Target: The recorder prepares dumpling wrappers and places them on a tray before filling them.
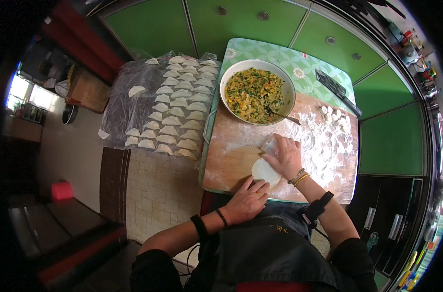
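A thin round dough wrapper (265, 172) lies on the floured wooden board (225, 160) in front of me. My left hand (247, 200) holds the wrapper's near edge with its fingertips. Just beyond it, my right hand (289, 155) grips a clear cylinder (270, 146), perhaps a drinking glass; the fingers hide part of it. The right thumb is close to the wrapper's upper edge. At the board's far side stands a white bowl (224, 95) of chopped green and orange filling (254, 93), with a metal spoon (289, 118) leaning on its rim.
Several small dough pieces (336, 116) sit by white flour (320, 146) on the right. Behind them a dark-bladed knife (332, 85) rests on the green patterned table (301, 58). Rows of folded dumplings (177, 102) cover a plastic-wrapped surface (115, 98) to the left. Green cabinets (243, 25) border the far side.
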`<action>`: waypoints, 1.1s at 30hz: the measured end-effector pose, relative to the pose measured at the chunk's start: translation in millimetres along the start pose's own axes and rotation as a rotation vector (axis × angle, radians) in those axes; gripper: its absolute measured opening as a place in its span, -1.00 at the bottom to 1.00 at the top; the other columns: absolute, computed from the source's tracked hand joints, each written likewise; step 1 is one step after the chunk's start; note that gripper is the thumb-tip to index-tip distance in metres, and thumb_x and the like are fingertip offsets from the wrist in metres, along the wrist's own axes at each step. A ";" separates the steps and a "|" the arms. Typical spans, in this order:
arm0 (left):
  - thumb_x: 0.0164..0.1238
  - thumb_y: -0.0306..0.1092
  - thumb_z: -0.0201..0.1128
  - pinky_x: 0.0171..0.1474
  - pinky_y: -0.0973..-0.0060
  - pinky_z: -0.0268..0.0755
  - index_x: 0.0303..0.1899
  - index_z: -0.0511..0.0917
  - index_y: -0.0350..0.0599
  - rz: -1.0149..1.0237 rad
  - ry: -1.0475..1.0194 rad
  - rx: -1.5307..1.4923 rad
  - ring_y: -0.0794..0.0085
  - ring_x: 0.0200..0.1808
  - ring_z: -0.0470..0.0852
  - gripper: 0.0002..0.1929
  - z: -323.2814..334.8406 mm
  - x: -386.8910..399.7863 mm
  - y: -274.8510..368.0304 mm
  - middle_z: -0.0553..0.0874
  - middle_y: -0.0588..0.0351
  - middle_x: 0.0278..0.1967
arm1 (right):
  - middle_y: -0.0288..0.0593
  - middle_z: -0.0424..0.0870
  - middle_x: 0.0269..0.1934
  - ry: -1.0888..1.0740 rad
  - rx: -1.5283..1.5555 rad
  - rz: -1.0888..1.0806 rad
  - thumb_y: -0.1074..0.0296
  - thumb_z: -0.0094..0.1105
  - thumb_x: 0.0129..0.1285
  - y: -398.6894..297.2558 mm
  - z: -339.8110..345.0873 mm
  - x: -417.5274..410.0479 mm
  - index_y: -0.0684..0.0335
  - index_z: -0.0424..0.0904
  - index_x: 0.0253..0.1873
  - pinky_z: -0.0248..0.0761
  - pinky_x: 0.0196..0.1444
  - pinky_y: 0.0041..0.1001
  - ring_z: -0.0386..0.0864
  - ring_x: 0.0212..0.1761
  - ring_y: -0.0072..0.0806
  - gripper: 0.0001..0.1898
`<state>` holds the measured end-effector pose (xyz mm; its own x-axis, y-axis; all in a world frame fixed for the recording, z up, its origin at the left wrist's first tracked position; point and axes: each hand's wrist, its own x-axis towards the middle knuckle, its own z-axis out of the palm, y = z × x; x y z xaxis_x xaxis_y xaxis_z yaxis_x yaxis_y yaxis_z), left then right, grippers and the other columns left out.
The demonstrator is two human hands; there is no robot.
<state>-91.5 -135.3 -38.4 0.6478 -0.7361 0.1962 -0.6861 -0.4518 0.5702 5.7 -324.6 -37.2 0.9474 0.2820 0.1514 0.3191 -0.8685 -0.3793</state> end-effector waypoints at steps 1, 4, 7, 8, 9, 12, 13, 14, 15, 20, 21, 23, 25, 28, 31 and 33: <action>0.22 -0.30 0.25 0.39 -0.01 0.10 -0.10 0.56 -0.30 0.001 -0.009 -0.009 0.07 0.28 0.41 -0.70 -3.4 1.9 0.5 0.53 -0.14 0.15 | -0.05 0.58 -0.10 0.017 0.048 0.023 -0.07 0.36 0.14 4.1 -1.9 -1.3 0.25 0.39 0.24 0.23 0.12 -0.17 0.48 0.00 -0.13 -0.32; 0.20 -0.32 0.25 0.39 0.00 0.11 -0.11 0.56 -0.29 -0.004 0.003 -0.021 0.06 0.28 0.41 -0.71 -6.3 3.1 1.4 0.53 -0.15 0.15 | -0.04 0.58 -0.07 0.001 0.156 0.068 0.04 0.38 0.14 13.1 -14.9 -11.3 0.27 0.34 0.33 0.25 0.11 -0.16 0.49 0.01 -0.12 -0.28; 0.19 -0.34 0.26 0.39 0.01 0.12 -0.12 0.56 -0.29 -0.029 0.005 -0.048 0.06 0.28 0.41 -0.72 -3.9 -0.7 1.3 0.53 -0.15 0.15 | -0.02 0.55 0.02 -0.076 0.144 -0.018 0.12 0.38 0.13 3.6 -31.0 -32.0 0.22 0.30 0.38 0.27 0.10 -0.14 0.48 0.03 -0.09 -0.26; 0.18 -0.34 0.26 0.38 0.01 0.12 -0.12 0.56 -0.29 -0.044 0.005 -0.056 0.05 0.27 0.41 -0.72 -4.0 -1.6 1.5 0.53 -0.15 0.15 | -0.02 0.54 0.04 -0.103 0.138 -0.042 0.12 0.38 0.13 -3.4 -32.0 -40.3 0.22 0.30 0.38 0.27 0.10 -0.14 0.48 0.04 -0.09 -0.26; 0.18 -0.34 0.26 0.38 0.01 0.12 -0.12 0.56 -0.29 -0.029 0.012 -0.058 0.05 0.28 0.41 -0.72 -2.8 -0.9 1.2 0.53 -0.15 0.15 | -0.03 0.53 0.06 -0.128 0.131 -0.060 0.13 0.38 0.13 -10.0 -32.1 -49.8 0.22 0.31 0.38 0.27 0.10 -0.14 0.47 0.05 -0.09 -0.26; 0.19 -0.34 0.26 0.38 0.01 0.12 -0.11 0.56 -0.29 -0.010 0.017 -0.055 0.05 0.28 0.40 -0.72 -0.3 -1.3 0.6 0.53 -0.16 0.15 | -0.05 0.51 0.10 -0.139 -0.002 -0.057 0.02 0.35 0.15 -19.9 -19.3 -63.5 0.20 0.32 0.35 0.25 0.12 -0.16 0.45 0.09 -0.11 -0.28; 0.19 -0.34 0.26 0.38 0.01 0.12 -0.11 0.56 -0.29 -0.015 0.012 -0.049 0.04 0.28 0.40 -0.72 -0.3 -0.9 0.9 0.53 -0.16 0.15 | -0.05 0.51 0.09 -0.093 -0.032 -0.037 -0.01 0.34 0.16 -20.0 -15.4 -59.6 0.20 0.32 0.34 0.24 0.12 -0.16 0.44 0.09 -0.11 -0.28; 0.19 -0.34 0.26 0.38 0.01 0.12 -0.11 0.56 -0.29 -0.020 0.007 -0.042 0.04 0.28 0.39 -0.71 -0.3 -1.7 1.7 0.53 -0.16 0.15 | -0.05 0.51 0.08 -0.047 -0.062 -0.018 -0.04 0.32 0.17 -19.5 -11.6 -54.6 0.21 0.32 0.34 0.24 0.13 -0.17 0.44 0.09 -0.12 -0.28; 0.19 -0.34 0.27 0.38 0.01 0.12 -0.10 0.56 -0.29 -0.025 -0.005 -0.045 0.04 0.28 0.39 -0.71 -1.2 -1.1 1.6 0.53 -0.16 0.15 | -0.05 0.52 0.03 0.001 -0.065 0.028 -0.11 0.31 0.16 -16.4 -9.3 -44.1 0.22 0.33 0.32 0.24 0.13 -0.17 0.44 0.07 -0.13 -0.27; 0.19 -0.34 0.27 0.37 0.04 0.13 -0.07 0.56 -0.27 -0.027 -0.010 -0.056 0.04 0.28 0.39 -0.70 -3.6 4.1 4.7 0.51 -0.17 0.16 | 0.04 0.54 0.05 0.037 0.058 0.080 0.01 0.37 0.14 12.3 -5.1 -23.9 0.28 0.28 0.35 0.27 0.13 -0.17 0.47 0.08 -0.08 -0.24; 0.19 -0.34 0.27 0.37 0.04 0.13 -0.06 0.57 -0.27 -0.032 -0.019 -0.091 0.03 0.28 0.39 -0.69 -4.5 7.1 5.8 0.51 -0.17 0.16 | 0.06 0.54 0.05 0.055 0.128 0.087 0.06 0.37 0.14 21.9 -6.6 -25.5 0.29 0.27 0.36 0.29 0.13 -0.17 0.47 0.08 -0.05 -0.24; 0.18 -0.35 0.28 0.37 0.05 0.13 -0.04 0.57 -0.27 -0.041 -0.038 -0.165 0.03 0.28 0.39 -0.68 -6.8 14.1 7.9 0.51 -0.18 0.16 | 0.15 0.54 0.06 0.092 0.272 0.095 0.24 0.36 0.15 22.0 -18.2 -27.4 0.34 0.24 0.38 0.38 0.13 -0.16 0.49 0.08 0.07 -0.27; 0.17 -0.36 0.28 0.38 0.06 0.13 -0.02 0.57 -0.28 -0.026 -0.006 -0.206 0.03 0.29 0.39 -0.66 -3.3 15.7 9.2 0.51 -0.17 0.16 | 0.16 0.53 0.06 0.038 0.310 0.057 0.28 0.34 0.15 13.0 -31.9 -35.9 0.33 0.22 0.40 0.40 0.12 -0.17 0.50 0.08 0.09 -0.26; 0.16 -0.37 0.28 0.38 0.06 0.13 -0.01 0.58 -0.29 0.004 0.027 -0.201 0.04 0.29 0.39 -0.64 0.0 16.6 8.2 0.52 -0.15 0.16 | 0.17 0.48 0.13 -0.067 0.303 -0.044 0.33 0.30 0.17 1.7 -37.8 -50.9 0.28 0.18 0.45 0.36 0.14 -0.14 0.47 0.12 0.09 -0.25; 0.15 -0.37 0.28 0.38 0.06 0.12 -0.02 0.58 -0.29 0.012 -0.005 -0.162 0.06 0.31 0.38 -0.65 -1.0 13.8 5.7 0.52 -0.13 0.16 | 0.09 0.42 0.20 -0.170 0.197 -0.091 0.25 0.27 0.21 -11.5 -33.2 -59.4 0.22 0.18 0.46 0.28 0.14 -0.13 0.42 0.15 0.00 -0.27; 0.16 -0.37 0.27 0.39 0.06 0.11 -0.03 0.58 -0.29 -0.005 -0.045 -0.134 0.07 0.31 0.37 -0.66 -2.2 11.5 5.3 0.52 -0.12 0.17 | 0.05 0.43 0.19 -0.130 0.051 -0.041 0.14 0.28 0.21 -22.3 -22.3 -57.2 0.21 0.22 0.43 0.26 0.14 -0.15 0.42 0.15 -0.04 -0.28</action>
<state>-87.0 -145.1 -31.4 0.6337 -0.7571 0.1589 -0.6304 -0.3864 0.6733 -56.1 -330.4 -17.1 0.9276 0.3703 0.0496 0.3556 -0.8344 -0.4211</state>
